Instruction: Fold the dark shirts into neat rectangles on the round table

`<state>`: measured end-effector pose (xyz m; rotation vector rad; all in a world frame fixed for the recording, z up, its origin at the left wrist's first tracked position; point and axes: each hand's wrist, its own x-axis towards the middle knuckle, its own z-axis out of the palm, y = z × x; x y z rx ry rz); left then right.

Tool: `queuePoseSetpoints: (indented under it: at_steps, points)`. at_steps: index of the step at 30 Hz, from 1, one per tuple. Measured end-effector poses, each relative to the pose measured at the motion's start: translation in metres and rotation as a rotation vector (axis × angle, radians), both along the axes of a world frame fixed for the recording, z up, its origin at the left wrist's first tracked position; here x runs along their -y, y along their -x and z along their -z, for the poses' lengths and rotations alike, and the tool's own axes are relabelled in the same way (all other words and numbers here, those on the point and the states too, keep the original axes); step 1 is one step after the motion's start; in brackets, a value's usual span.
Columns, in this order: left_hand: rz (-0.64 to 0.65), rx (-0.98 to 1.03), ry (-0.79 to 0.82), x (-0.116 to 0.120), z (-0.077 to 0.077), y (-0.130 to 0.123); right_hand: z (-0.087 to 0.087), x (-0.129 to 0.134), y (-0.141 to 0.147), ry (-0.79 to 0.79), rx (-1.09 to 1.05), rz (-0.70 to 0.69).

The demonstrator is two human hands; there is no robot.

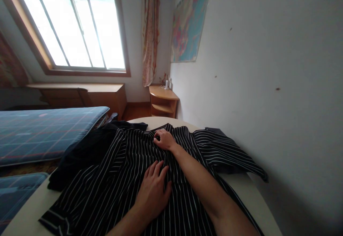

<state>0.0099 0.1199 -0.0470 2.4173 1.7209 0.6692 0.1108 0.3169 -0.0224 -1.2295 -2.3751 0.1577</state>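
Observation:
A black shirt with white stripes [136,157] lies spread out, its collar toward the far side and its sleeves out to both sides. My left hand [154,189] rests flat on the middle of the shirt front, fingers stretched out and slightly apart. Farther up, just below the collar, my right hand [164,139] is curled, its thumb and fingers closed on the shirt's cloth. The fingertips of that hand are partly hidden. Under the shirt is a pale round-edged table [254,193].
Dark clothing [77,157] lies to the left, partly under the shirt. Beyond it is a blue plaid mattress [48,132]. A small wooden corner shelf [164,92] and a wooden desk [107,89] stand at the back. The white wall [268,68] rises close on the right.

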Motion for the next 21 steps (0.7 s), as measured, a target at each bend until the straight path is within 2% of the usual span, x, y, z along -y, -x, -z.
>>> queuePoseSetpoints:
  at_steps: [7, 12, 14, 16, 21]
  points:
    - [0.005, -0.006, -0.018, 0.002, -0.001, 0.0, -0.009, -0.013, 0.012, 0.219, -0.136, 0.16]
    - [0.0, -0.011, -0.001, 0.003, -0.005, 0.0, -0.021, -0.013, 0.019, 0.318, -0.022, 0.107]
    - [-0.001, -0.011, 0.004, 0.003, -0.006, 0.0, -0.022, -0.013, 0.02, 0.311, -0.024, 0.068]
    - [0.002, -0.011, 0.007, 0.003, -0.006, 0.0, -0.022, -0.014, 0.02, 0.273, -0.117, 0.07]
    - [0.004, -0.019, 0.021, 0.002, -0.004, 0.0, -0.024, -0.025, 0.019, 0.12, -0.492, 0.292]
